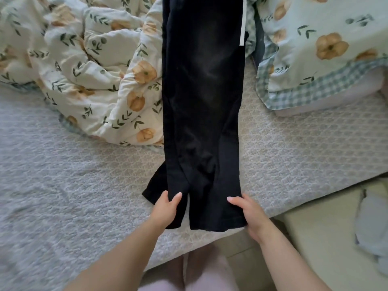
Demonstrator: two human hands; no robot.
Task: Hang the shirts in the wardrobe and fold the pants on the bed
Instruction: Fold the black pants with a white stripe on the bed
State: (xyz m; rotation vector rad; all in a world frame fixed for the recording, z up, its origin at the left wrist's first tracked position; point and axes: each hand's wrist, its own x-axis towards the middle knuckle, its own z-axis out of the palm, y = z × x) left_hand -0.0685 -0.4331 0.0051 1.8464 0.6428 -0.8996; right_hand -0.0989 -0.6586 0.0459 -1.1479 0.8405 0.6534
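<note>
Black pants (pixel 202 97) lie stretched lengthwise on the bed (pixel 63 164), legs doubled one over the other, hems toward me at the bed's near edge. A white drawstring (pixel 242 24) shows near the waist at the top. My left hand (pixel 165 208) grips the left side of the hems, thumb on top of the cloth. My right hand (pixel 249 215) grips the right corner of the hems, thumb on top. One lower hem pokes out to the left of my left hand.
A rumpled floral duvet (pixel 90 66) lies left of the pants, touching them. A floral pillow with a checked border (pixel 323 49) sits to the right. The bed's corner and beige floor (pixel 315 232) are at lower right, with pale cloth (pixel 371 223) on it.
</note>
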